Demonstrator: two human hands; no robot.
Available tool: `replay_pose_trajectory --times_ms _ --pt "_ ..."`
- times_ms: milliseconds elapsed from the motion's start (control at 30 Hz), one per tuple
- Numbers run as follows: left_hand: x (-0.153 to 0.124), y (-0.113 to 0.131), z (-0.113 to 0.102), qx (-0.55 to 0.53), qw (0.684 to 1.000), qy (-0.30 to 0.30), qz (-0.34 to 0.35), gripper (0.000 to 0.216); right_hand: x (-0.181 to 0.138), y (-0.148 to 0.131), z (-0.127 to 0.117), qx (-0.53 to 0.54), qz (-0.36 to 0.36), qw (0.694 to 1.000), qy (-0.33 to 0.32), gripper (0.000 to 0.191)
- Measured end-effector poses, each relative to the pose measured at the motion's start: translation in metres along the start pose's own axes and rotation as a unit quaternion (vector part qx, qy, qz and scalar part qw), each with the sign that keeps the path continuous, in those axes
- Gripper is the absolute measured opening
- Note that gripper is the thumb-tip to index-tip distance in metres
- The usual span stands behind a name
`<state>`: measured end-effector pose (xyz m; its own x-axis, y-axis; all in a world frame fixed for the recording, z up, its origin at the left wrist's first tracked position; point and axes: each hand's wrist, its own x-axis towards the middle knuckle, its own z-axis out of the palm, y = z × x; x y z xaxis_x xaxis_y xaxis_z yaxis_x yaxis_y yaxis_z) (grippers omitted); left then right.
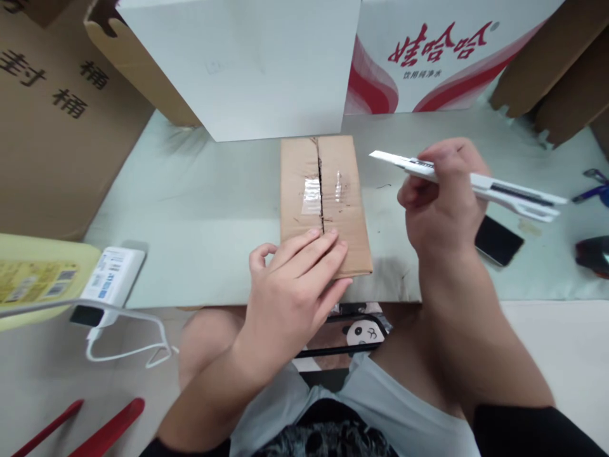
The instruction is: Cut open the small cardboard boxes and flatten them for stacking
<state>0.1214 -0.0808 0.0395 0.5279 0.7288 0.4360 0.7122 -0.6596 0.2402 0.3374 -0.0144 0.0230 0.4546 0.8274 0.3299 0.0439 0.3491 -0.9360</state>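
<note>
A small brown cardboard box (pixel 297 162) lies flat on the table, with a dark slit along the middle of its top. Bits of clear tape (pixel 312 195) cling on both sides of the slit. My left hand (pixel 297 279) rests on the box's near end, fingers stretched out flat and the little finger at the near edge. To the right of the box, in the air, my right hand (pixel 450 197) is closed round a white utility knife (pixel 516 198). The knife's blade is out and points left, apart from the box.
Behind the box stand a white carton (pixel 247 63) and a red-and-white carton (pixel 428 63). A black phone (pixel 499 241) lies right of the knife hand. On the left are a white power bank (pixel 114 273) with a cable and a large brown carton (pixel 61 146).
</note>
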Motion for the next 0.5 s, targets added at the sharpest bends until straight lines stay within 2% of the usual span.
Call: replay_pose_trajectory --times_ms 100,200,300,500 --pt "0.001 0.006 0.004 -0.002 1.000 0.009 0.002 0.027 -0.014 -0.023 0.007 -0.086 -0.043 0.994 -0.058 0.022" --pt "0.001 0.009 0.009 -0.009 1.000 0.006 -0.005 0.029 -0.028 -0.036 0.017 -0.185 -0.064 0.974 -0.112 0.014" --pt "0.002 0.008 0.014 -0.009 1.000 0.014 -0.014 0.027 -0.035 -0.036 0.025 -0.253 -0.072 0.952 -0.154 0.007" --pt "0.004 0.002 0.017 -0.028 0.999 0.015 -0.005 0.018 -0.035 -0.028 0.031 -0.277 -0.069 0.940 -0.188 0.013"
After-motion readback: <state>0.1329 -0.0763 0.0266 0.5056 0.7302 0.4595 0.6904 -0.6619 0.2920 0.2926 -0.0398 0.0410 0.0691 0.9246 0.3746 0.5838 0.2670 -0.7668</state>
